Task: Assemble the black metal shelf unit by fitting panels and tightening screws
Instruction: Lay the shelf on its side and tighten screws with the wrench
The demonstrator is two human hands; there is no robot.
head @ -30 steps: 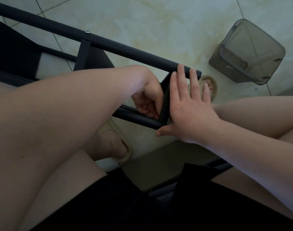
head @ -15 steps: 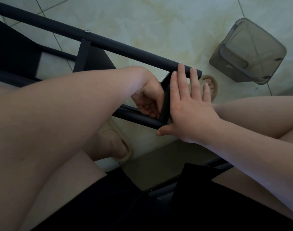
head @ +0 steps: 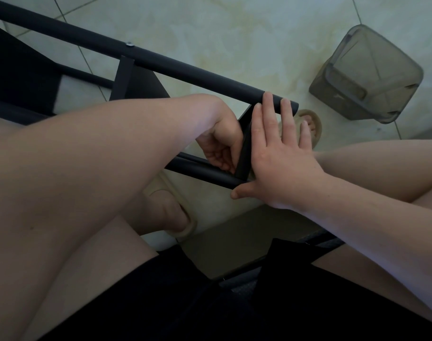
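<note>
The right hand (head: 281, 163) presses flat, straight-fingered, on the black panel (head: 244, 148); the left hand (head: 222, 143) curls just behind it, whether holding anything is hidden; a sliding palm could knock the panel askew.

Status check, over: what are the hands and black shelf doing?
Right hand flat against black metal shelf frame. Left hand curled beside its narrow black cross panel, grip hidden. Grey plastic bin apart, not obstructing.
</note>
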